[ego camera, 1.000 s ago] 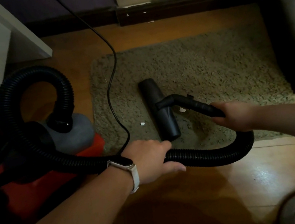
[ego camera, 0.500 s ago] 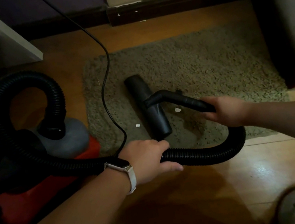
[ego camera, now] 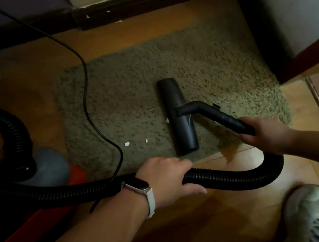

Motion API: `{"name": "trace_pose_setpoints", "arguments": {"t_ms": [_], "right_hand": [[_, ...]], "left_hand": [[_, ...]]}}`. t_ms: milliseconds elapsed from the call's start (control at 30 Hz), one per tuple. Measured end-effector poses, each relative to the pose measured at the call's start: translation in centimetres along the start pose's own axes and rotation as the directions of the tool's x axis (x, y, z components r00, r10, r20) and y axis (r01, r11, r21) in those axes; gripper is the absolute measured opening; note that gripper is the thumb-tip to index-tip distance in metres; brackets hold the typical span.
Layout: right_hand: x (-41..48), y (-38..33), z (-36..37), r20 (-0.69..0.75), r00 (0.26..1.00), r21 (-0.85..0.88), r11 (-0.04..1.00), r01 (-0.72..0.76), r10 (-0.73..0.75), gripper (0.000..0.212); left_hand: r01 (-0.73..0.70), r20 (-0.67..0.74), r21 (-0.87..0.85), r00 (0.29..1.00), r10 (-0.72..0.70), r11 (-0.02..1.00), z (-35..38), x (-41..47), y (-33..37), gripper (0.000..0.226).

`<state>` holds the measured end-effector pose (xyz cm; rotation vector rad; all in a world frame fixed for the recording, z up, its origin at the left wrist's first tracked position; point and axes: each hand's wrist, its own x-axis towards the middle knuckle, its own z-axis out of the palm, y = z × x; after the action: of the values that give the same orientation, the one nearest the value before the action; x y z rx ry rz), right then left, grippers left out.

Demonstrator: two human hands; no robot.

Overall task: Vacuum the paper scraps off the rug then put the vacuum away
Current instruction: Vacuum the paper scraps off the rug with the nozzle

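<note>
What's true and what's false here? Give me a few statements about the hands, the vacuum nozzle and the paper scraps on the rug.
1. Small white paper scraps lie on the shaggy grey-green rug, left of the flat black floor nozzle. True.
2. The nozzle lies beside the rug, not on it. False: it lies on the rug.
3. The left hand grips the black ribbed hose. True.
4. The right hand holds nothing. False: it grips the black wand.
</note>
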<state>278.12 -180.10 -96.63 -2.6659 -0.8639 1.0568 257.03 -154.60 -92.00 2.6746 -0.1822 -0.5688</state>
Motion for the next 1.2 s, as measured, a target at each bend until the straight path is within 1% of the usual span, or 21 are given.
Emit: {"name": "trace_pose_setpoints", "arguments": {"t_ms": [100,267,500,600,700,833,900,1067,1133,1200], "right_hand": [[0.5,0.1,0.5,0.028,1.000,0.005,1.000,0.005,-0.005,0.032],[1.8,-0.6,0.4,0.060,0.998,0.012,0.999,0.031,-0.032,0.030],[2.5,-2.2,1.0,0.055,0.998,-0.023,0.999,0.046,-0.044,0.026],[2.9,-3.5,1.1,0.089,0.994,-0.027,0.998,0.063,-0.060,0.024],[3.6,-5.0,0.7,0.107,0.988,-0.028,0.993,0.112,-0.108,0.020],[3.7,-6.4,0.1,0.078,0.980,-0.081,0.978,0.191,-0.185,0.022],[3.4,-6.0,-0.5,0.045,0.984,-0.067,0.982,0.176,-0.173,0.023],[2.4,-3.5,-2.1,-0.007,0.999,0.010,0.999,0.047,-0.047,0.022],[1.4,-2.5,-2.1,-0.016,1.000,-0.009,1.000,0.016,-0.016,0.021],[0.3,-1.5,-1.8,-0.028,0.999,-0.079,0.997,-0.017,0.015,0.022]], "left_hand": [[0.003,0.019,0.014,1.000,-0.004,1.000,0.1,0.1,-0.1,0.063],[0.035,0.020,0.026,0.999,-0.036,0.999,-0.2,-0.3,-0.2,0.067],[0.071,0.065,-0.001,0.995,-0.071,0.997,-0.6,-1.2,-0.5,0.062],[0.076,0.076,0.009,0.994,-0.076,0.997,-0.6,-1.6,-0.8,0.061],[0.084,0.083,0.008,0.993,-0.085,0.996,-0.6,-1.9,-1.0,0.061],[0.091,0.102,-0.006,0.991,-0.090,0.996,-0.6,-2.4,-1.1,0.060],[0.092,0.076,-0.012,0.993,-0.090,0.996,-0.7,-2.5,-1.2,0.059],[0.073,-0.010,-0.014,0.997,-0.073,0.997,-1.1,-1.9,-0.7,0.060],[0.064,-0.006,-0.010,0.998,-0.064,0.998,-1.1,-1.6,-0.3,0.060],[0.057,0.010,-0.013,0.998,-0.057,0.998,-1.1,-1.3,0.2,0.058]]}}
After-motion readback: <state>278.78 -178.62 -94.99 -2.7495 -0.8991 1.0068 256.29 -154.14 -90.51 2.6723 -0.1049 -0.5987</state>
